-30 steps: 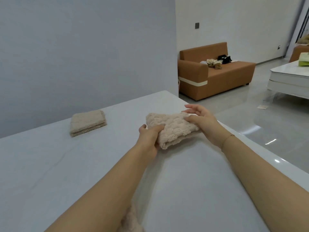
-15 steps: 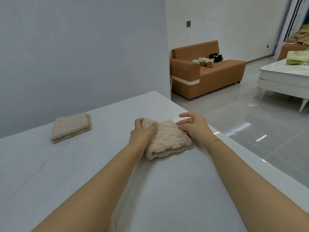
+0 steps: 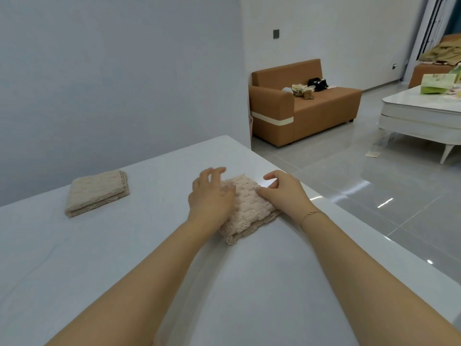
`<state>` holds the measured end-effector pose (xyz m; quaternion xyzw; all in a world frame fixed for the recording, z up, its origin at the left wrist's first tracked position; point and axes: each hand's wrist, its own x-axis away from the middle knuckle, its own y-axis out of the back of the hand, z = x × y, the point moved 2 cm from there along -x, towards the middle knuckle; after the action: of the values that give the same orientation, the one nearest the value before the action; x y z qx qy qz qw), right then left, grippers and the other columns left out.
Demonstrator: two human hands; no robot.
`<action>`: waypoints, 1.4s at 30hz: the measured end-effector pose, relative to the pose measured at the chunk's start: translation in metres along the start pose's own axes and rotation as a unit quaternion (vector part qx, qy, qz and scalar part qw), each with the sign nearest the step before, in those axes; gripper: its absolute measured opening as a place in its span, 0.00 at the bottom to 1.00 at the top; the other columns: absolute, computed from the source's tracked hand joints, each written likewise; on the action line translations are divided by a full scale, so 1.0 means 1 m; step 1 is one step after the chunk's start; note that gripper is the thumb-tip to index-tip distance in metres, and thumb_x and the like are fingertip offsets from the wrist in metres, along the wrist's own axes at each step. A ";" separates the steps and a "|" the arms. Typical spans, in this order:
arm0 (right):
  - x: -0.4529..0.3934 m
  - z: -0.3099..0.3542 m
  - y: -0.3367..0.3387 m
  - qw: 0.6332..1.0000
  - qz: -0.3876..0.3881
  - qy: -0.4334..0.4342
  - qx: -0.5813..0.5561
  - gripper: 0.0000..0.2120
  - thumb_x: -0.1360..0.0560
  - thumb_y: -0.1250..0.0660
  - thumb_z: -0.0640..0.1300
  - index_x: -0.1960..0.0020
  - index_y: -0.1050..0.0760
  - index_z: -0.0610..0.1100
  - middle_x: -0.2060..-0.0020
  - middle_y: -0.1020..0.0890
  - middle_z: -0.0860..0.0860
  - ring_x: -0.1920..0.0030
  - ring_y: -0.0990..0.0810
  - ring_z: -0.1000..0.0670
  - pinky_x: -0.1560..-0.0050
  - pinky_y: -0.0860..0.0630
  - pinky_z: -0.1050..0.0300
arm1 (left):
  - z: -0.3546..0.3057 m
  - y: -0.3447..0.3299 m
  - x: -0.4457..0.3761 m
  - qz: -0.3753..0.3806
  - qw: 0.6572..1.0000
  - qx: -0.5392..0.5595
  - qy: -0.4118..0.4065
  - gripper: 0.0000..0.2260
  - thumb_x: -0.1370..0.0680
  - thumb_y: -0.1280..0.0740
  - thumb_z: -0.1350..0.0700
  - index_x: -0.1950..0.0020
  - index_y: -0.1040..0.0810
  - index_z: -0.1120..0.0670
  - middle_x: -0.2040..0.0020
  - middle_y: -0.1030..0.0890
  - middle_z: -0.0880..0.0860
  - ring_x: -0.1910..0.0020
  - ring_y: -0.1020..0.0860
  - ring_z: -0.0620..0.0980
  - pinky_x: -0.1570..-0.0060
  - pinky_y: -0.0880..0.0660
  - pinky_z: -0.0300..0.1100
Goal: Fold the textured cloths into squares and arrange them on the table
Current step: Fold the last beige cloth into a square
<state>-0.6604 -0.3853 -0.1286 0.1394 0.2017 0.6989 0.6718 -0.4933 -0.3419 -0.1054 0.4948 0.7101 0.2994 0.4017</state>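
Under both hands, left hand (image 3: 210,196) flat and right hand (image 3: 284,192) pressing with loosely bent fingers, lies one folded cloth (image 3: 248,211); a second folded cloth (image 3: 97,192) rests well apart to the left on the table (image 3: 124,258).

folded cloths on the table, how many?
2. One folded cloth lies alone at far left; the other cloth is under both hands, near the right edge. None visibly hidden.

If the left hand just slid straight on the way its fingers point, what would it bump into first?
Probably nothing on the table: the left hand points toward the far edge, past the cloth that it rests on. Beyond is the wall, though depth is unclear.
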 end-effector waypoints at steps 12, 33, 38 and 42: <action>0.004 0.001 -0.009 0.993 -0.066 0.029 0.094 0.10 0.28 0.32 0.44 0.47 0.24 0.50 0.63 0.23 0.55 0.57 0.25 0.53 0.44 0.30 0.53 | 0.009 -0.028 0.013 0.172 0.962 -0.193 -0.082 0.24 0.18 0.58 0.43 0.22 0.55 0.44 0.21 0.57 0.50 0.23 0.61 0.48 0.26 0.64 0.52; 0.157 0.105 -0.074 0.865 0.046 0.376 0.329 0.27 0.22 0.52 0.59 0.26 0.37 0.50 0.27 0.34 0.51 0.30 0.33 0.49 0.31 0.35 0.54 | 0.092 0.159 0.179 -0.076 0.952 -0.297 -0.016 0.32 0.26 0.71 0.36 0.23 0.56 0.42 0.21 0.53 0.50 0.22 0.55 0.51 0.26 0.59 0.53; 0.207 0.141 -0.103 0.830 0.083 0.431 0.344 0.28 0.20 0.50 0.60 0.23 0.48 0.53 0.23 0.48 0.54 0.24 0.46 0.53 0.30 0.60 0.64 | 0.122 0.200 0.236 -0.109 0.940 -0.323 0.020 0.27 0.20 0.58 0.38 0.24 0.42 0.45 0.23 0.40 0.52 0.25 0.43 0.53 0.28 0.51 0.54; 0.249 0.167 -0.139 0.798 0.077 0.461 0.382 0.30 0.21 0.52 0.63 0.23 0.45 0.50 0.24 0.42 0.50 0.25 0.40 0.49 0.26 0.46 0.49 | 0.146 0.233 0.283 -0.139 0.927 -0.346 0.044 0.27 0.20 0.55 0.38 0.24 0.40 0.46 0.24 0.39 0.53 0.25 0.41 0.55 0.31 0.50 0.55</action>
<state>-0.4745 -0.1200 -0.0660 0.0611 0.7263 0.5967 0.3356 -0.3121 0.0059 -0.0641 0.2080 0.6408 0.4893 0.5538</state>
